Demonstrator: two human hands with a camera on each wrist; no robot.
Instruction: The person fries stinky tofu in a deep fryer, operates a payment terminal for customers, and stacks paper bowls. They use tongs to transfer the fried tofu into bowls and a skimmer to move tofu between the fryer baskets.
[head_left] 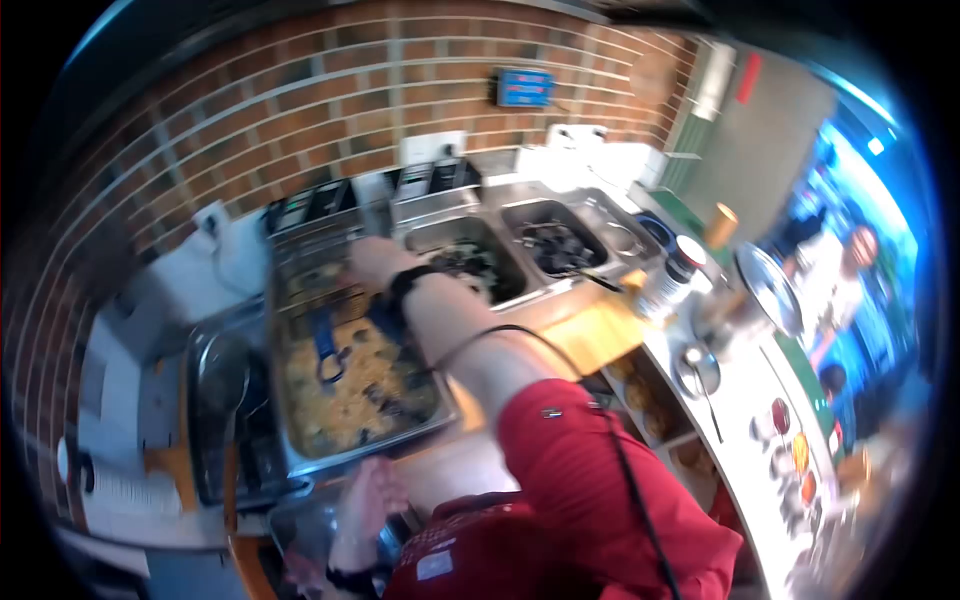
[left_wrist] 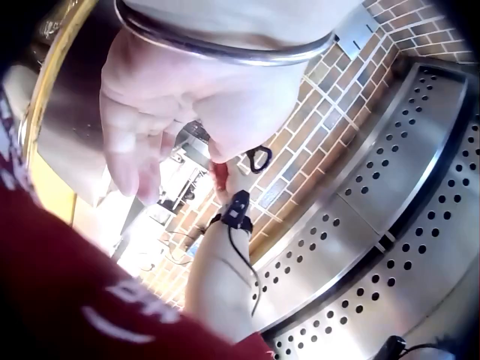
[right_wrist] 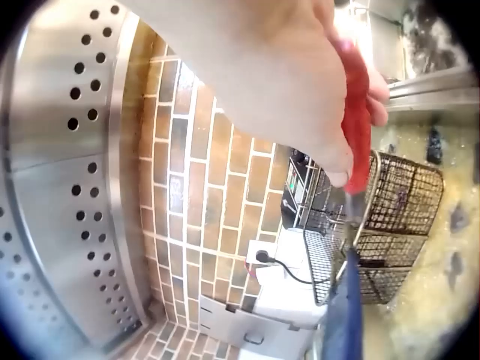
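My right hand (head_left: 378, 262) (right_wrist: 285, 82) is over the back of a fryer vat (head_left: 290, 435), its fingers curled round a red handle (right_wrist: 358, 127). Just below that grip is a wire basket (right_wrist: 394, 217), partly behind the handle, and a blurred blue piece (right_wrist: 343, 311). Pale, bubbling oil (head_left: 350, 385) with dark pieces fills the vat. A blue loop-ended item (head_left: 326, 345) shows over the oil. The left hand (head_left: 375, 495) (left_wrist: 187, 105) hangs near the vat's front edge, fingers loosely bent, with nothing visible in it.
Two steel basins of dark food (head_left: 465, 265) (head_left: 555, 245) adjoin the vat on the right. At left is another vat (head_left: 215, 480) with a long-handled tool (head_left: 231, 475). A counter (head_left: 740, 440) holds a large pot (head_left: 725, 320); a person (head_left: 830, 285) stands beyond.
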